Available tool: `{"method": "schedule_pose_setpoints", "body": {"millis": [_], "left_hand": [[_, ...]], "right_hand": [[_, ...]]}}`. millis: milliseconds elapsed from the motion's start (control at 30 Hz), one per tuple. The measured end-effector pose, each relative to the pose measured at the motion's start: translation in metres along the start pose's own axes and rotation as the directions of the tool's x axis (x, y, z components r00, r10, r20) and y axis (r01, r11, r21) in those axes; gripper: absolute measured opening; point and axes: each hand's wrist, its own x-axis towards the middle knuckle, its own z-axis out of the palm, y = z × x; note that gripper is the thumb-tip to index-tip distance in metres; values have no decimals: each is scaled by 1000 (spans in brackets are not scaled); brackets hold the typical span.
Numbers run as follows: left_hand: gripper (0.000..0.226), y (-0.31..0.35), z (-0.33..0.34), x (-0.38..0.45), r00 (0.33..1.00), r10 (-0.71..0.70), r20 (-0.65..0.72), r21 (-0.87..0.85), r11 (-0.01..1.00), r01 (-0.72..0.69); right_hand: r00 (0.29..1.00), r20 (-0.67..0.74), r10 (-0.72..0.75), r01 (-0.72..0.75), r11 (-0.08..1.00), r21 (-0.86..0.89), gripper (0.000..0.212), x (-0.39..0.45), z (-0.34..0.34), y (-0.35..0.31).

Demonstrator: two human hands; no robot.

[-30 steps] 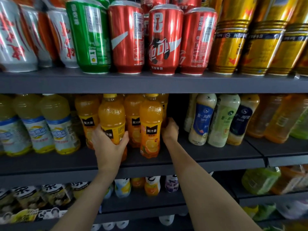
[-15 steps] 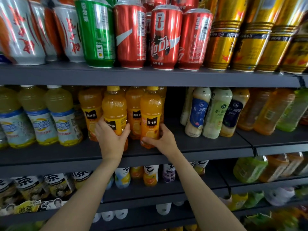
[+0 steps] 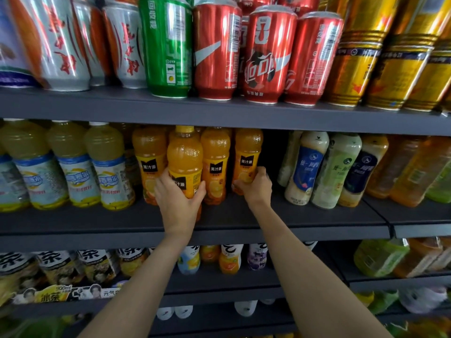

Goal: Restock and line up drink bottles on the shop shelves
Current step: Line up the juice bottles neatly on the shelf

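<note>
Front bottle (image 3: 185,164) of orange juice: upright, long axis vertical, on the middle shelf (image 3: 305,215), forward of its row and still out of line. Wrapped low round the label by the left hand (image 3: 179,200), fingers closed on it. Right of it, the end bottle (image 3: 247,158), upright too, gripped at the base by the right hand (image 3: 256,185), fingers curled round. Between the two, a third bottle (image 3: 216,167), untouched. Both held bottles straight ahead of the arms, at reach; left hand nearer the shelf edge, right hand deeper in. Likely next: front bottle pushed back level with its neighbours. Dark gap just right of the end bottle.

Black label patches reading 美汁源. Left, yellow bottles (image 3: 73,167) with blue-white labels, writing blurred. Right, milky bottles (image 3: 306,167), script unclear. Above, red cans (image 3: 267,57) and a green can (image 3: 167,47), gold cans (image 3: 390,64) beyond.
</note>
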Motion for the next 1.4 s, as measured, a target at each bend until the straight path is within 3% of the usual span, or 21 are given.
{"method": "schedule_pose_setpoints", "body": {"millis": [367, 700, 800, 867, 933, 1000, 1067, 1167, 1233, 1333, 1400], "left_hand": [[75, -2, 2, -1, 1000, -11, -3, -7, 1000, 11], [76, -2, 4, 0, 1000, -26, 0, -22, 999, 26], [76, 1, 4, -1, 999, -42, 7, -51, 998, 42], [77, 4, 4, -4, 999, -49, 14, -73, 996, 50], [78, 10, 8, -9, 998, -47, 32, -91, 995, 50], [78, 20, 17, -16, 998, -44, 54, -109, 993, 49], [77, 30, 27, -25, 997, -35, 70, -133, 990, 45], [81, 40, 36, -30, 992, -37, 118, -159, 986, 55], [87, 39, 40, -29, 975, -4, 220, -178, 983, 44], [84, 33, 36, -32, 921, 125, 370, -250, 968, -31], [68, 27, 28, -36, 917, 142, 372, -244, 968, -51]], "right_hand": [[999, -12, 40, -41, 995, -86, 58, 12, 8, -7], [991, 129, 25, -11, 994, -110, 55, 20, 1, -8], [994, 84, 63, -55, 994, -100, 70, 3, -2, -2], [999, 42, 10, -7, 998, -62, 73, -21, -7, 9], [983, 108, -146, 140, 988, 62, 62, -44, -14, 21], [933, 269, -240, 202, 966, 160, 59, -55, -21, 25], [870, 399, -289, 221, 953, 209, 63, -58, -25, 23], [832, 459, -314, 216, 943, 252, 63, -59, -25, 20], [804, 497, -327, 224, 940, 257, 65, -58, -27, 20], [870, 402, -284, 178, 943, 281, 52, -55, -30, 22], [916, 308, -257, 165, 942, 293, 46, -52, -30, 24]]}}
